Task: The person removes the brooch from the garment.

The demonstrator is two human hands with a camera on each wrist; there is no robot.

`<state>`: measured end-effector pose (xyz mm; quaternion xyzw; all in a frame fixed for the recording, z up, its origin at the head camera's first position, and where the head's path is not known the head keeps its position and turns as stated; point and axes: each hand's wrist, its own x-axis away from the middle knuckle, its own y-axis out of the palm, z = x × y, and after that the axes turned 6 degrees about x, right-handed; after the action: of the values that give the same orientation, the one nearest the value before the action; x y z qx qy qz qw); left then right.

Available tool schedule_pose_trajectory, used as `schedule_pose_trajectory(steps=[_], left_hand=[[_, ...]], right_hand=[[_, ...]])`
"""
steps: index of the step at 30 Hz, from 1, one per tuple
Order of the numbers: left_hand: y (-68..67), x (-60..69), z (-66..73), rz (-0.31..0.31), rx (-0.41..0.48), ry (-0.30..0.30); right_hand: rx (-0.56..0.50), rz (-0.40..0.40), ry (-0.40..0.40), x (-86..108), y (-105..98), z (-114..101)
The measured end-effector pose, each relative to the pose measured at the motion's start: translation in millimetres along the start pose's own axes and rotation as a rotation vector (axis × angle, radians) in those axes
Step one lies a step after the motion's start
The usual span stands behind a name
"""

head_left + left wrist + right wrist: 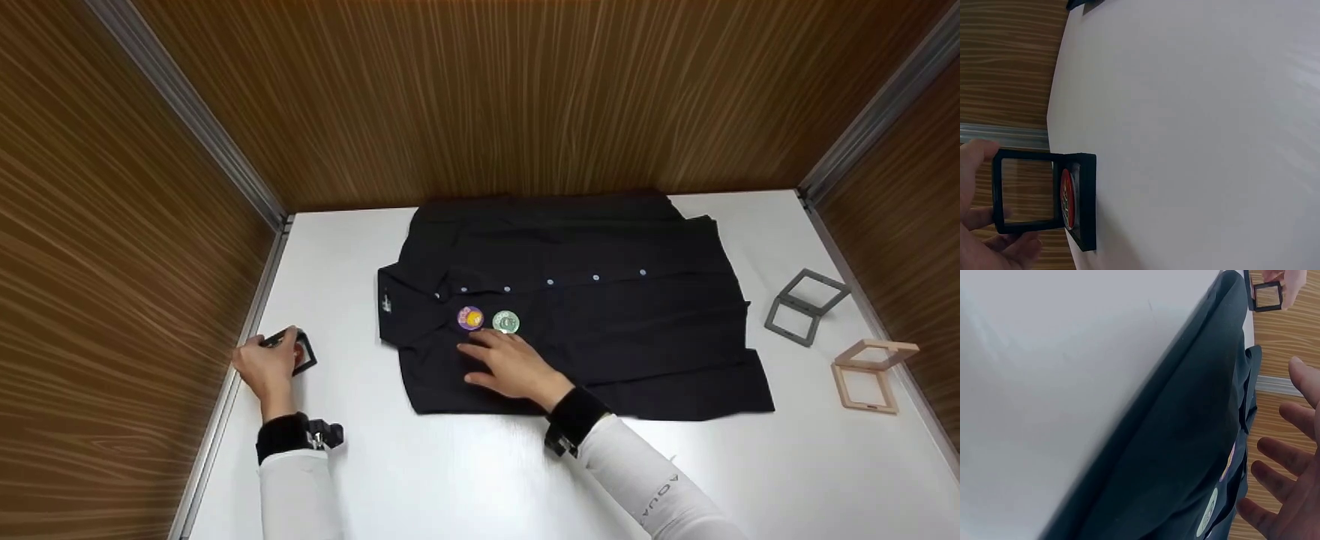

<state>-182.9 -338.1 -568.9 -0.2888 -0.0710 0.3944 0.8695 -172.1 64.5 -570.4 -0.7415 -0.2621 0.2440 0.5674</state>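
Observation:
At the table's left side the left hand [268, 367] grips a hinged black frame case [310, 360]. In the left wrist view its clear lid [1027, 191] stands raised between thumb and fingers, and a red round badge [1068, 198] lies in the base. The right hand [514, 365], fingers spread and holding nothing, is over a dark shirt [645, 337], just below a green badge [506, 322] and a purple badge [470, 318]. In the right wrist view the hand [1292, 467] shows its fingers apart; whether they touch the cloth cannot be told.
A grey-green hinged frame [793, 321] stands open to the right of the shirt, with a pink-beige one [865, 406] nearer the right front. Wooden panels [480, 105] enclose the back and both sides of the white table [450, 465].

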Motion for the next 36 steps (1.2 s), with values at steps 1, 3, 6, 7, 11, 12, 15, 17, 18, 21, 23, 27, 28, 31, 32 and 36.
schedule_pose_trajectory(steps=[1,3,6,7,11,12,15,17,18,21,23,27,28,31,32,36], left_hand=[[1.1,0.1,0.4,-0.011,0.001,0.006],[2.8,0.1,0.9,-0.031,0.009,0.019],[3.9,1.7,1.2,-0.062,0.006,0.025],[4.4,2.4,0.9,-0.069,-0.003,0.023],[6.7,6.6,-2.8,-0.081,-0.045,0.029],[7.5,7.8,-4.3,-0.080,-0.057,0.033],[9.6,11.7,-8.6,-0.082,-0.088,0.045],[10.7,14.5,-11.1,-0.087,-0.112,0.043],[11.2,16.0,-12.0,-0.091,-0.128,0.039],[12.7,20.2,-13.9,-0.112,-0.184,0.007],[14.4,22.2,-15.7,-0.117,-0.207,-0.008],[18.2,24.2,-18.7,-0.111,-0.211,-0.006],[19.0,24.3,-19.3,-0.107,-0.209,-0.001],[20.5,24.6,-19.5,-0.100,-0.208,0.003],[20.8,24.5,-19.5,-0.101,-0.207,-0.001],[21.6,25.1,-18.5,-0.108,-0.194,-0.029]], right_hand=[[0.000,0.000,0.000,0.1,0.1,0.1],[0.003,0.006,-0.001,0.5,0.4,0.7],[0.010,0.008,-0.001,0.8,1.3,1.8],[0.013,0.007,0.000,1.0,1.6,2.1],[0.021,0.005,0.000,1.6,3.1,3.1],[0.022,0.007,0.000,1.8,3.4,3.3],[0.024,0.011,0.000,2.1,3.8,3.8],[0.022,0.011,0.001,2.0,4.0,4.2],[0.021,0.009,0.002,1.9,4.0,4.4],[0.018,0.000,0.006,1.5,4.0,4.6],[0.019,-0.010,0.010,1.5,3.9,4.1],[0.022,-0.018,0.008,2.0,3.4,2.6],[0.024,-0.018,0.007,1.9,3.7,2.4],[0.023,-0.016,0.001,2.3,3.6,1.5],[0.023,-0.016,0.000,2.2,3.9,1.4],[0.014,-0.016,-0.003,2.7,4.9,0.8]])
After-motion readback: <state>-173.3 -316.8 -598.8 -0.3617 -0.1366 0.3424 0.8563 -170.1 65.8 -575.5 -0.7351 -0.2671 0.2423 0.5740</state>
